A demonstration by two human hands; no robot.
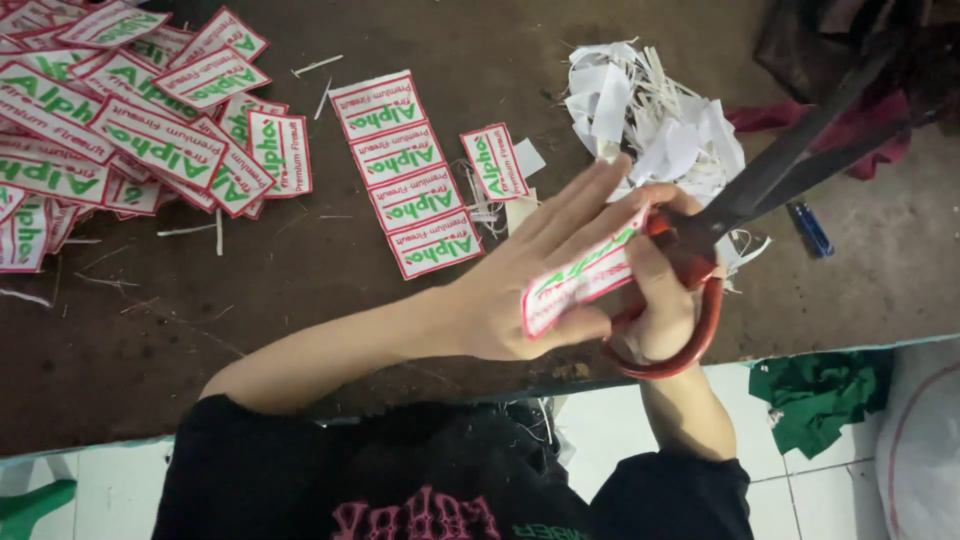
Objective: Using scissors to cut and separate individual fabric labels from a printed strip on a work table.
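Fingers (575,215) of the left hand (520,290) pinch a white, red-bordered, green-lettered label (580,280).

The left hand (520,285) holds one red-bordered white fabric label (585,277) with green lettering between thumb and fingers, while the right hand (660,300) has its grip in the red handles of large dark-bladed scissors (760,180), blades pointing up and to the right. On the dark brown surface (300,290) lie an uncut strip of four labels (405,175), a single label (493,160) just beside it, and a loose heap of cut labels (130,110) at upper left. A pile of white trimmings (650,115) lies beyond the hands; a crumpled green cloth (820,395) lies on the white tiled floor (620,430) below the surface edge.
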